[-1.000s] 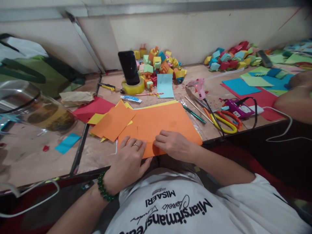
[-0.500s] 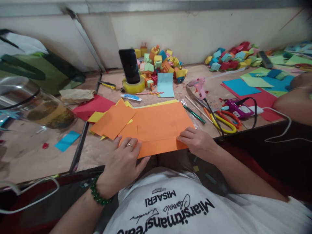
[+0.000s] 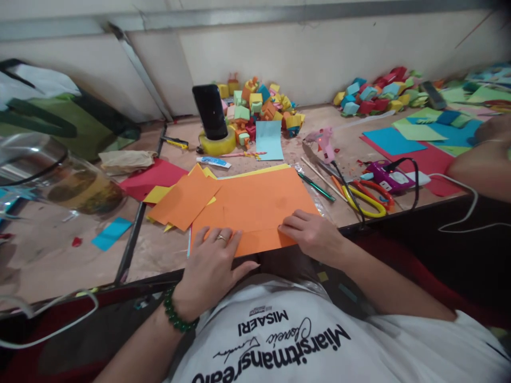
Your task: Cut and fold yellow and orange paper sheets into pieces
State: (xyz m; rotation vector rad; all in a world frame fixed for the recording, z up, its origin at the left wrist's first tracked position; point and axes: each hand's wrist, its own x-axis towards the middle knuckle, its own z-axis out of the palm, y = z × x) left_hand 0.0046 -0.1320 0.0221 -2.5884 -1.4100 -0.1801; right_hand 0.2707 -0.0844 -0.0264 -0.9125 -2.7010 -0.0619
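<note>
A large orange paper sheet lies at the near edge of the wooden table, its near strip folded over. My left hand, with a ring and a green bead bracelet, lies flat on the left end of the fold, fingers spread. My right hand presses its bent fingertips on the right end of the fold. More orange sheets and yellow ones lie fanned out at the left.
Scissors, a pink glue gun, a purple device, pencils and a glue tube lie around. A phone stands in a tape roll. Heaps of folded paper cubes sit by the wall. Another person's arm rests at right.
My right hand slid along the fold to the right end, then came back slightly left. My left hand stayed flat on the left end.
</note>
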